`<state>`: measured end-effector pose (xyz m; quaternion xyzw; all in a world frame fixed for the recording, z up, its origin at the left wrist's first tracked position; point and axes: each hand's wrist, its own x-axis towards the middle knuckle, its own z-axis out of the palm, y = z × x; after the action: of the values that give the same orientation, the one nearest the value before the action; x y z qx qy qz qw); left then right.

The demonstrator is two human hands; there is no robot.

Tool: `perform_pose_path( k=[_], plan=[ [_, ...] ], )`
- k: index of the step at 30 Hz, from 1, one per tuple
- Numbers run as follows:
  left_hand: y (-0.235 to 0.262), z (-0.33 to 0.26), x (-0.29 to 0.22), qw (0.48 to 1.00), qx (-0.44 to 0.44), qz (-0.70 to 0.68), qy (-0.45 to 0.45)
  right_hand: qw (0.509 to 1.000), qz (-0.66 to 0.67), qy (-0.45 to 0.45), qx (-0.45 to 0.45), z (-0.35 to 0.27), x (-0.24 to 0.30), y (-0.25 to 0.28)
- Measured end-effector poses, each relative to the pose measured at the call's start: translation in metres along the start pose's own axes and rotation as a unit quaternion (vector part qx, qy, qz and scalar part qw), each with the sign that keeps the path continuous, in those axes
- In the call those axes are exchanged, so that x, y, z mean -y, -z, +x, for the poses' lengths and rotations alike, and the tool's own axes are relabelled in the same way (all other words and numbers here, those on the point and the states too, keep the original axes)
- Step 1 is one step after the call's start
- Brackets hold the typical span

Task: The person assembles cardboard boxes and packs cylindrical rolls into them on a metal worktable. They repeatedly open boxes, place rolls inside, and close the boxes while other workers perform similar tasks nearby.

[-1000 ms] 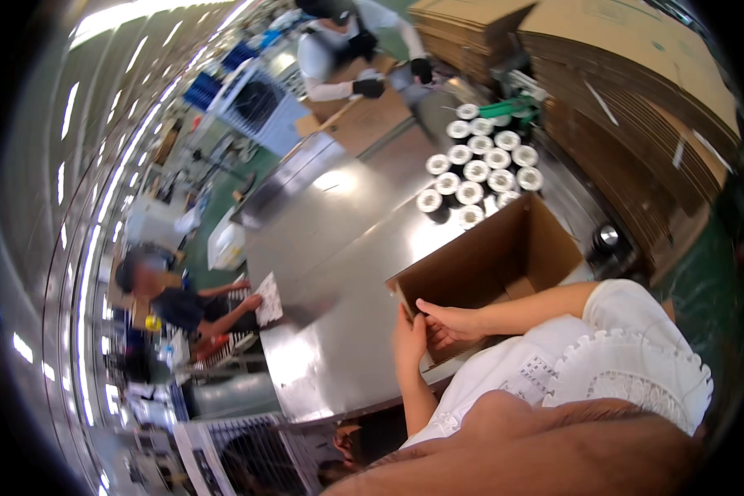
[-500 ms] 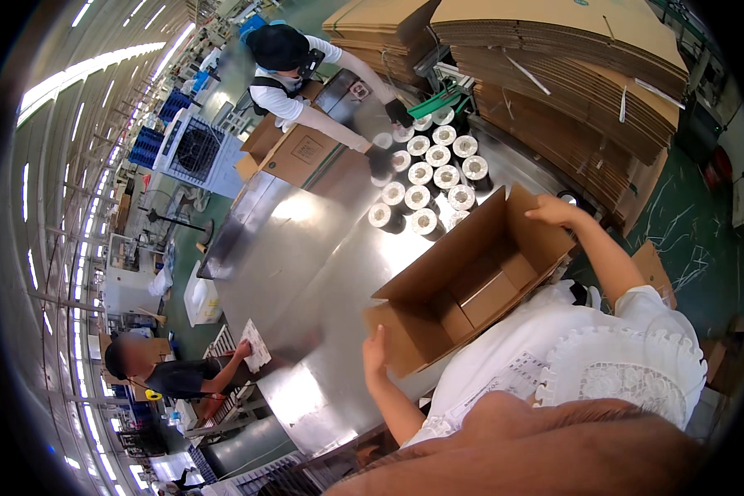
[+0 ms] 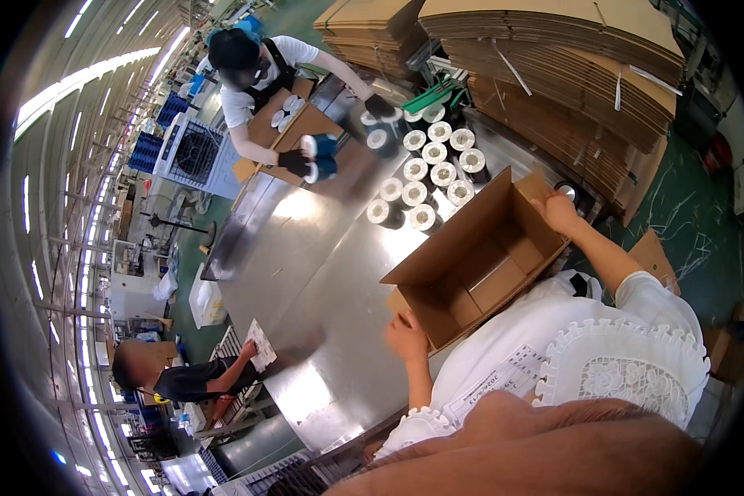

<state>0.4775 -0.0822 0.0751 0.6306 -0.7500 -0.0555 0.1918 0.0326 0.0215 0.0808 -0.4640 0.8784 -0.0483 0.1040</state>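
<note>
An open cardboard box [image 3: 452, 240] stands tilted in front of my body, and its inside shows nothing but bare cardboard. At its near-left end, my left hand [image 3: 407, 336] is closed on the end flap. My right hand [image 3: 557, 212] grips the wall at the opposite end, with the thumb side along the rim. Just beyond the box, several spools [image 3: 443, 174] with white round ends and dark sides stand upright on the metal table [image 3: 306, 248]. Neither hand touches them.
Across the table a co-worker [image 3: 260, 78] in dark gloves holds blue spools [image 3: 318, 157] beside a carton [image 3: 316, 124] with spools in it. Flattened cardboard stacks [image 3: 546, 50] rise at the far right. Another person [image 3: 194, 379] holds a sheet [image 3: 260, 345] at the left.
The box has shifted slightly, and my left hand has moved right along its end, fingers now over the flap. The co-worker has lifted spools off the table toward the carton.
</note>
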Motion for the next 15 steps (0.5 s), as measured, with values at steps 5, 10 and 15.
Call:
perform_pose_path(
  k=[5, 10, 15],
  plan=[
    [-0.012, 0.010, 0.013, 0.917, 0.233, -0.303, 0.118, 0.990, 0.136, 0.019, 0.031, 0.005, 0.004, -0.038],
    [0.014, 0.042, 0.013, 0.830, 0.411, -0.348, 0.145, 0.965, 0.204, 0.002, 0.167, 0.009, -0.011, -0.045],
    [0.001, 0.071, 0.005, 0.818, 0.091, -0.567, 0.001, 0.972, 0.143, 0.064, 0.174, -0.022, 0.008, -0.050]
  ],
)
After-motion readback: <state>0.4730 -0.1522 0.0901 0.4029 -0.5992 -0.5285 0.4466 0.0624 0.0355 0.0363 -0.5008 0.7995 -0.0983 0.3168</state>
